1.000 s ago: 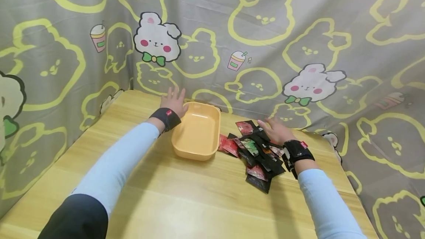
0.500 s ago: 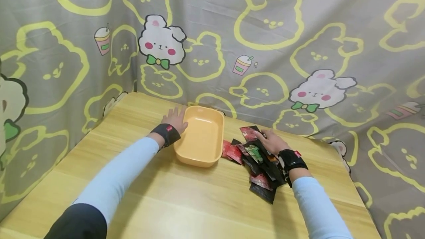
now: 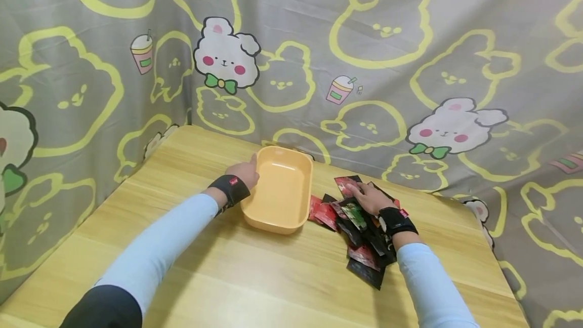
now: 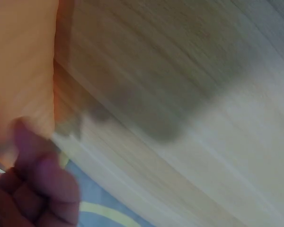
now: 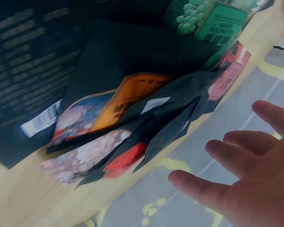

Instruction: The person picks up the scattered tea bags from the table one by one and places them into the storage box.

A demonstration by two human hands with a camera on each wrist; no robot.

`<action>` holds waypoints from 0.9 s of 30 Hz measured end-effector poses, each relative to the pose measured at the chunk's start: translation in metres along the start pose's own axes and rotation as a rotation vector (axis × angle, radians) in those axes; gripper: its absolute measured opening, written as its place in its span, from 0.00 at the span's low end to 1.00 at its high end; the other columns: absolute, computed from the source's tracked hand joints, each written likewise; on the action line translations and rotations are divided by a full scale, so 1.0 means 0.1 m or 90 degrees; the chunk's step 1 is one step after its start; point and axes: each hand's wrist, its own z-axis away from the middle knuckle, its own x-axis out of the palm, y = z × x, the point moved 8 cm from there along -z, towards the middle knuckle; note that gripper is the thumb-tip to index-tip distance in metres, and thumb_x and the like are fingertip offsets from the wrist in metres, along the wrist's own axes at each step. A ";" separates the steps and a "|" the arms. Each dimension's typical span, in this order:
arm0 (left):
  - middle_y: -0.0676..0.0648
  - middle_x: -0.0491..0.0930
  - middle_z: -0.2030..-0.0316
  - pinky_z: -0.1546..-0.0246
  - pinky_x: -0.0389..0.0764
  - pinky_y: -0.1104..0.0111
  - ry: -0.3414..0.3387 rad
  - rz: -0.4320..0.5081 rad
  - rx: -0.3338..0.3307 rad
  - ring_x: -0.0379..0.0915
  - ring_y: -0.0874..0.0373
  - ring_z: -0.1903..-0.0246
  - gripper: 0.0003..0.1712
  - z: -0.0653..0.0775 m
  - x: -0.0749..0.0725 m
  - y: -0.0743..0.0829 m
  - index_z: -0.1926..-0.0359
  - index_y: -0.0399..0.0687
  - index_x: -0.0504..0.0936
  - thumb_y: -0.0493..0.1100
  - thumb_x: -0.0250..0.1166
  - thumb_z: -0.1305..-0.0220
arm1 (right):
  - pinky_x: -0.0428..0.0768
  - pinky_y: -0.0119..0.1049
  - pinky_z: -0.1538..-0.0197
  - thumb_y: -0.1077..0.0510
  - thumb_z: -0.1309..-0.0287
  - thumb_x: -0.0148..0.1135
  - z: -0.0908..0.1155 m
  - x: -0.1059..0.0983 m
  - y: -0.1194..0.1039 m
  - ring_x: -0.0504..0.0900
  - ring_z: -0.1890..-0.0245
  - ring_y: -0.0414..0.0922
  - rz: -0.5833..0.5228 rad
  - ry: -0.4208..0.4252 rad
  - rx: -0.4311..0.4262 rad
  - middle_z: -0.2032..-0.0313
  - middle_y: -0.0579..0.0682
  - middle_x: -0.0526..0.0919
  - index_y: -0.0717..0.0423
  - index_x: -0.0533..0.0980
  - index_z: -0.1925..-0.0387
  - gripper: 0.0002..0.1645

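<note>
A yellow-orange plastic tray (image 3: 282,191) with rounded corners stands on the table. My left hand (image 3: 245,172) is at its left wall. The left wrist view shows that hand (image 4: 33,184) with curled fingers against the tray's outer side (image 4: 23,71), somewhat blurred. To the right of the tray lies a loose heap of flat black sachets (image 3: 357,216) with red, green and orange labels. Over the heap's far part reaches my right hand (image 3: 372,198). In the right wrist view the right hand (image 5: 246,165) has spread fingers beside the sachets (image 5: 146,56).
The wood-grain table (image 3: 255,282) extends toward me and to both sides. Grey curtains (image 3: 291,24) with yellow bear outlines and white rabbits hang along its back, left and right edges. Red sachets (image 3: 322,212) lie close to the tray's right wall.
My right hand has moved down and left onto the sachets. The left hand's fingers, spread earlier, have curled at the tray's left wall. The head view has shifted slightly.
</note>
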 end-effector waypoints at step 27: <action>0.51 0.66 0.87 0.84 0.63 0.70 0.016 -0.030 -0.012 0.63 0.59 0.87 0.37 0.01 0.01 0.02 0.28 0.34 0.45 0.45 0.48 0.30 | 0.68 0.41 0.71 0.51 0.47 0.57 -0.52 0.19 -0.05 0.74 0.75 0.49 0.107 0.035 0.020 0.72 0.56 0.79 0.64 0.71 0.60 0.20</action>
